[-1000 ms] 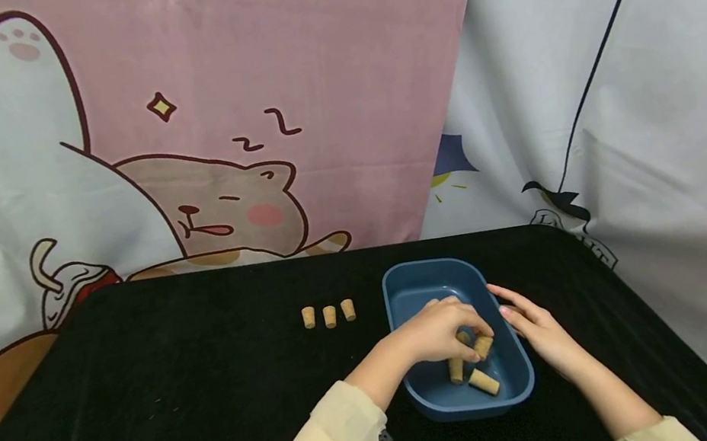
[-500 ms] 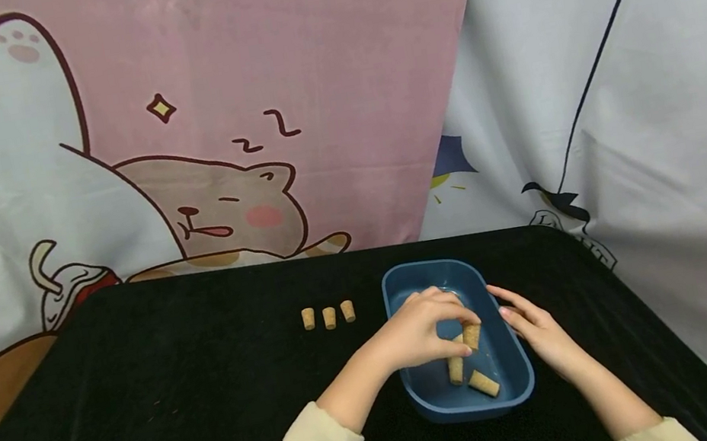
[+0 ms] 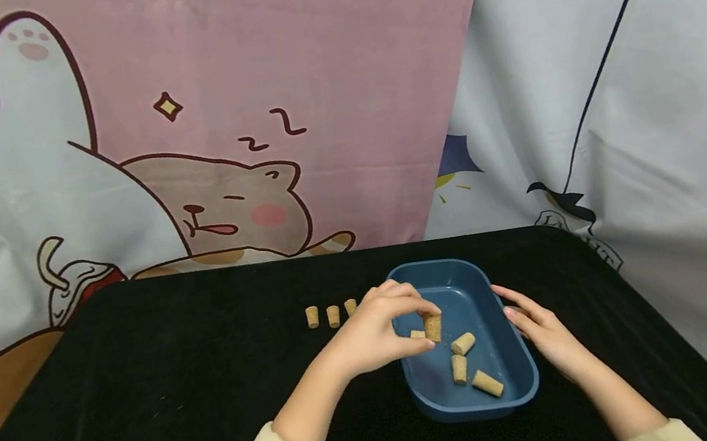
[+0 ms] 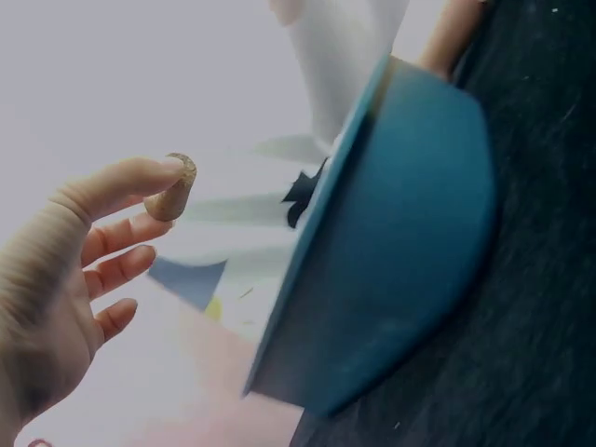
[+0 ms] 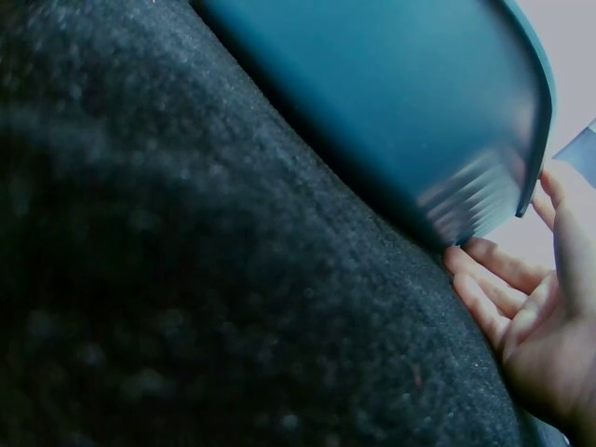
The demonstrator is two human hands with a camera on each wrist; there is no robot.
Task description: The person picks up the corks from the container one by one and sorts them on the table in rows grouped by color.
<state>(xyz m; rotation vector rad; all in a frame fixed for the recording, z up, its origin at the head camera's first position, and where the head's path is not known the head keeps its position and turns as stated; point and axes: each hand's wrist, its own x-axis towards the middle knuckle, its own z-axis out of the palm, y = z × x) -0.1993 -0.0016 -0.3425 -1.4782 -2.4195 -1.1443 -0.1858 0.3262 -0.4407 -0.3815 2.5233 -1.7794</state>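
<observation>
"Three small tan cork stoppers (image 3: 333,316) sit in a row on the black cloth-covered table (image 3: 181,402), the last partly hidden by a hand."

"Which one?"

"The left hand (image 3: 375,334). Its thumb and fingertip pinch another tan cork (image 3: 434,328)."

"Where is that cork?"

"In the air, over the left side of the rounded rectangular blue tub (image 3: 474,411); the left wrist view shows it clear of the rim."

"Anything inside?"

"Four loose corks (image 3: 460,370) on its floor, one mostly hidden behind the left hand."

"And the right hand (image 3: 541,333)?"

"Fingers stretched out, touching the tub's right side from outside, not clamped on anything."

"Behind all this?"

"A pink-and-white printed fabric backdrop (image 3: 325,40) with a sleeping cartoon animal."
</observation>
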